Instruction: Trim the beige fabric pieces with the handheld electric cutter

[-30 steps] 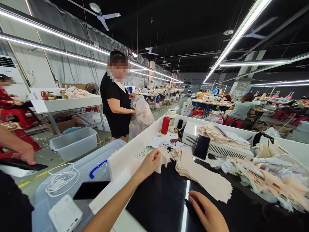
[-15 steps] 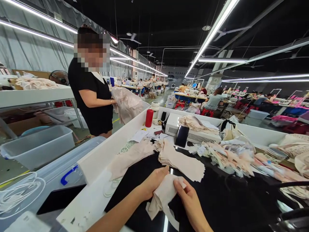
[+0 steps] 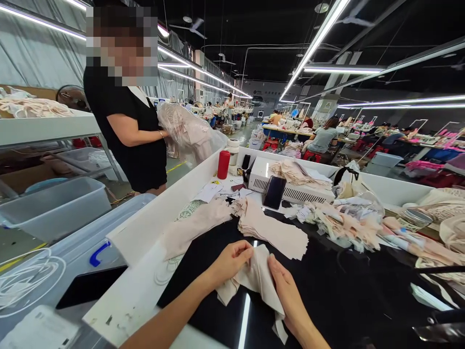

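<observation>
My left hand [image 3: 232, 261] pinches the upper edge of a beige fabric piece [image 3: 262, 278] above the black tabletop [image 3: 337, 305]. On the other side, my right hand [image 3: 285, 286] grips the same cloth, its thumb hidden behind or within the folds. The piece hangs creased between both hands, with a narrow end dangling low. Just beyond it lies a stack of cut beige fabric pieces [image 3: 272, 230]. Further left, another beige fabric pile [image 3: 199, 225] rests on the table's white edge.
A phone [image 3: 275, 192] leans on a white vented box [image 3: 257, 180] near a red can [image 3: 223, 165]. Fabric scraps [image 3: 341, 225] heap at the right. A person in black [image 3: 127, 121] stands left, holding a plastic bag of fabric [image 3: 194, 135]. Clear bins [image 3: 54, 203] sit below.
The fabric piece has been lifted and turned, now spread between my hands instead of bunched. Both hands have shifted slightly. The standing person appears nearer the left as the view moved.
</observation>
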The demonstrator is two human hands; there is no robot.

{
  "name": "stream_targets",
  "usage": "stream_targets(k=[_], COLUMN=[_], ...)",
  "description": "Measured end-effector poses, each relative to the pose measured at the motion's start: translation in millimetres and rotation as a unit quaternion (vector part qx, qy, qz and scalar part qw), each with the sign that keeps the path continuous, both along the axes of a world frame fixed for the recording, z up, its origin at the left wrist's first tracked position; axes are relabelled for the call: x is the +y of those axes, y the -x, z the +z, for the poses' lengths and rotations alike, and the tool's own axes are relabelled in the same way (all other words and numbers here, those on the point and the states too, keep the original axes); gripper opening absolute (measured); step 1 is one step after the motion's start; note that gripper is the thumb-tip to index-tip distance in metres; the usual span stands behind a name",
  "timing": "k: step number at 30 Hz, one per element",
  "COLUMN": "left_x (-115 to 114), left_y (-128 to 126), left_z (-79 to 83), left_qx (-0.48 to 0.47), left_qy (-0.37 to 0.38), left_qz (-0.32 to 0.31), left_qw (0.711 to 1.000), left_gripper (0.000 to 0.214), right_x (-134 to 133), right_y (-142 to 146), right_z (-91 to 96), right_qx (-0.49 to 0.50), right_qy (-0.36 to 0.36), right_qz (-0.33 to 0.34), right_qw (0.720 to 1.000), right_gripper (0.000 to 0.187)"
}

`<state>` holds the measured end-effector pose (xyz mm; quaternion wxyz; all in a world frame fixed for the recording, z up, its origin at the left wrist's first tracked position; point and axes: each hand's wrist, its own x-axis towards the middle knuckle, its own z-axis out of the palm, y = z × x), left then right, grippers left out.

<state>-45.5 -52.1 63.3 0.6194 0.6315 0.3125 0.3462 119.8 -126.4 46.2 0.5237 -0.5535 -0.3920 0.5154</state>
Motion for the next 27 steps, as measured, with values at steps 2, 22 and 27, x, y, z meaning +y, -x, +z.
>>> stream_targets(k=[2,22,27], left_x=[0,3,1], left_y=[0,4,4], left_z=[-2.5,2.0,0.2], left_qx=[-0.005,-0.014,-0.018], left_qy=[0.017,0.043,0.039], left_qz=[0.000,0.049,0.058], left_qw=[1.000,0.998,0.997], left_gripper=[0.059,0.060,0.058], right_x=[-2,-11,-12], right_y=[3,5,4], right_z=[2.1,11.5,6.2], right_qx=[0.046,-0.008,-0.027], right_qy=[0.038,0.121,0.104], right_qz=[0.011,0.218,0.245], right_qw=[0.998,0.969,0.964], right_gripper=[0.066,0.048,0.047])
